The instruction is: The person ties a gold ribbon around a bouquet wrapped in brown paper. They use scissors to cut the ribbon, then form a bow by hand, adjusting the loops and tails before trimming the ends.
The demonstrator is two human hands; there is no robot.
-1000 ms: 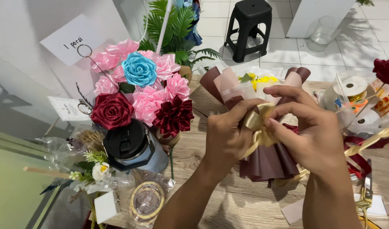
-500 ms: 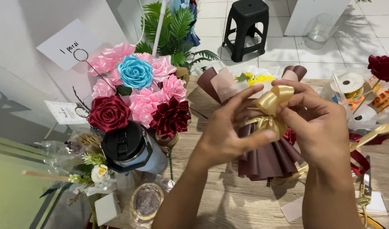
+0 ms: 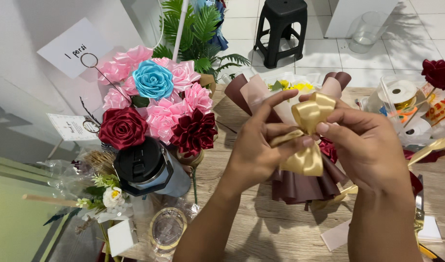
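Bright, even daylight fills a sharp picture, the hands (image 3: 319,145) casting soft shadows onto the wooden desk (image 3: 280,228), with leafy shadows on the pale floor (image 3: 402,53) behind.

You've got the gold satin ribbon bow (image 3: 307,133) pinched at its knot between both hands, one glossy loop standing above your grip, another hanging below it. Right behind your fingers sits the bouquet (image 3: 300,179), wrapped in brown and pale pink paper, its pleated base fanning out under your grip.
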